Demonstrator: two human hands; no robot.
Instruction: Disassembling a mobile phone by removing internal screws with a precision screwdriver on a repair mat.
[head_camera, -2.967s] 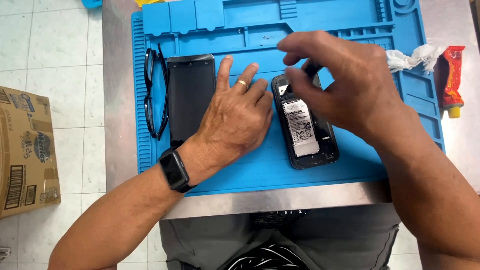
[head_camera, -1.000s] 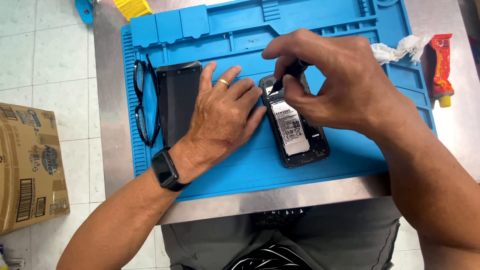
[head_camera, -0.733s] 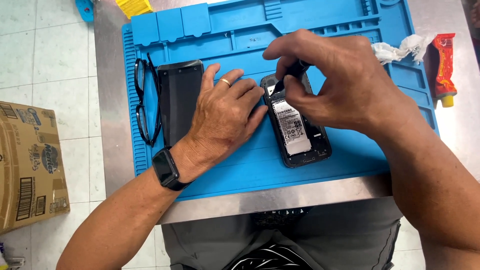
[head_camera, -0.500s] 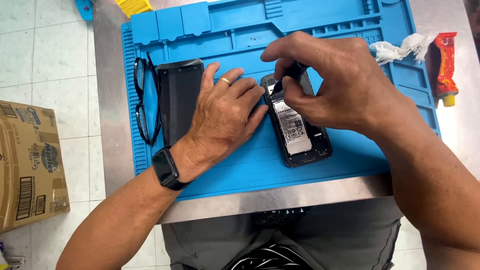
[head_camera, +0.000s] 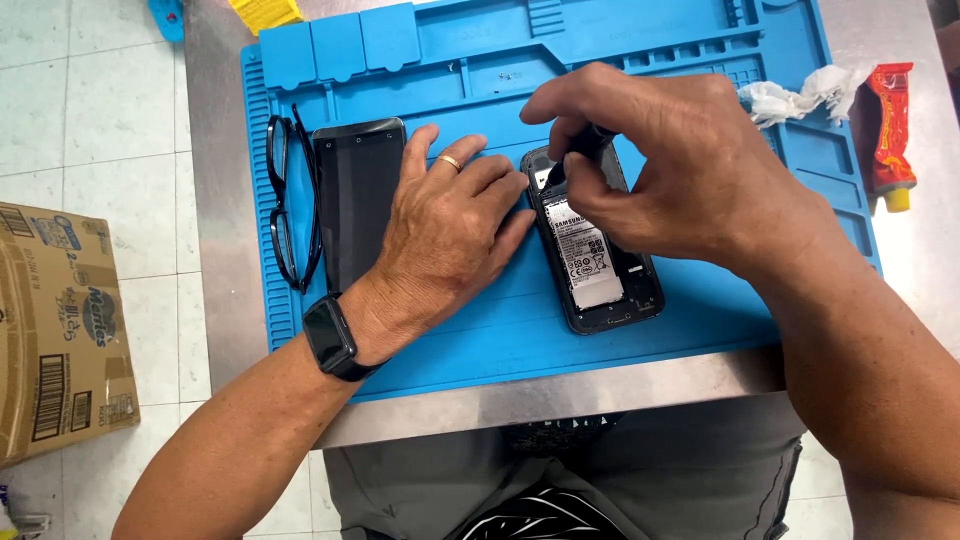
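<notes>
Plainly, the opened smartphone (head_camera: 598, 262) lay face down on the blue silicone repair mat (head_camera: 620, 40), its back cover off and the grey battery (head_camera: 587, 258) exposed in the middle of the frame. It sat on the near half of the mat, slightly tilted, with its lower end toward the person. The right hand (head_camera: 670, 170) hovered over the phone's upper end, its fingers (head_camera: 590, 200) clenched around a small black tool (head_camera: 585, 145) whose tip met the phone near the top edge of the battery. The left hand (head_camera: 445, 235) rested palm down on the mat just left of the phone, fingers spread flat and released, gripping nothing; the fingertips touched or nearly touched the phone's left edge. A gold ring (head_camera: 450, 161) showed on one finger and a black smartwatch (head_camera: 331, 337) on the wrist.

Left of that hand lay a dark detached panel (head_camera: 355, 195), partly under the palm, and beside it a pair of black-framed eyeglasses (head_camera: 285, 205) along the mat's left border. The mat covered most of a steel surface (head_camera: 560, 385). At the far right of the mat sat a crumpled white tissue (head_camera: 800, 95), and just beyond it a red tube with a yellow cap (head_camera: 888, 135). A cardboard box (head_camera: 55, 335) stood on the tiled floor (head_camera: 110, 100) to the left.
</notes>
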